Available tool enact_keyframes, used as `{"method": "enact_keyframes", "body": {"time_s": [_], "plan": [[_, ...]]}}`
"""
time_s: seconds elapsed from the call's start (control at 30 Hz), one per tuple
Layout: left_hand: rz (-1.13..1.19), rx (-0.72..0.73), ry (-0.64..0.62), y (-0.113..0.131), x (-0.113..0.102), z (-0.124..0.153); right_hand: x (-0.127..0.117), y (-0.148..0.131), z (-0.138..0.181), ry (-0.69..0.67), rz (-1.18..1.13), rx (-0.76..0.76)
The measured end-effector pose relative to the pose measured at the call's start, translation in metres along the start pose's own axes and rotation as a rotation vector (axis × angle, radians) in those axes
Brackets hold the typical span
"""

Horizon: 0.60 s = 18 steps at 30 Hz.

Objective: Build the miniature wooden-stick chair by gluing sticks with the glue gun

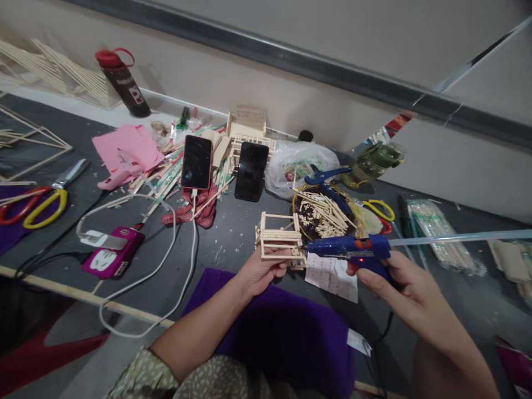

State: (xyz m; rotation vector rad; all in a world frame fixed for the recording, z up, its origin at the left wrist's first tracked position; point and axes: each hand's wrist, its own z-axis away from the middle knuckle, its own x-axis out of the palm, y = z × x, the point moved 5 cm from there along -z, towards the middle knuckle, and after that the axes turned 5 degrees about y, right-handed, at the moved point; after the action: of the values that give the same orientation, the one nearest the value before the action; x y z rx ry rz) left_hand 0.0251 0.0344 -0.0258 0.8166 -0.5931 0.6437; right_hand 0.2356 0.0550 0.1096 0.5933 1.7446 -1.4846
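My left hand (266,271) is closed on a small open frame built of thin wooden sticks (280,235), gripping it by its lower part. In my right hand (409,285) is a blue glue gun (349,247) with a small red light on its side. A long clear glue stick (461,239) sticks out of its back. The gun's nozzle points left and is close to the right side of the stick frame; whether they touch I cannot tell. Beneath the gun lies a printed sheet of paper (332,277).
Behind the frame stands a basket of cut sticks (326,213) with blue pliers (328,176) over it. Two phones (197,163) lean further back. A white cable (192,249) loops left near a magenta power adapter (114,252). Scissors (52,199) lie far left; a purple cloth (270,327) is in front.
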Motion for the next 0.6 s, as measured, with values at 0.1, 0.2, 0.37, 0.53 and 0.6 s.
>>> {"method": "enact_keyframes", "body": {"time_s": [0.1,0.2,0.37,0.53,0.6], "plan": [[-0.012,0.006,-0.009,0.001,0.002,0.001,0.000,0.000,-0.002,-0.019,-0.021,-0.016],[-0.027,0.008,-0.017,0.001,0.002,0.001,0.000,0.000,-0.004,-0.037,-0.059,-0.023],[-0.028,0.007,-0.015,0.000,0.000,-0.001,0.000,-0.001,-0.008,-0.054,-0.107,0.000],[-0.030,0.000,-0.010,-0.002,-0.002,-0.002,0.001,-0.001,-0.011,-0.059,-0.118,0.012],[-0.028,-0.003,-0.011,-0.002,-0.002,-0.002,0.001,-0.001,-0.011,-0.059,-0.121,0.001]]}}
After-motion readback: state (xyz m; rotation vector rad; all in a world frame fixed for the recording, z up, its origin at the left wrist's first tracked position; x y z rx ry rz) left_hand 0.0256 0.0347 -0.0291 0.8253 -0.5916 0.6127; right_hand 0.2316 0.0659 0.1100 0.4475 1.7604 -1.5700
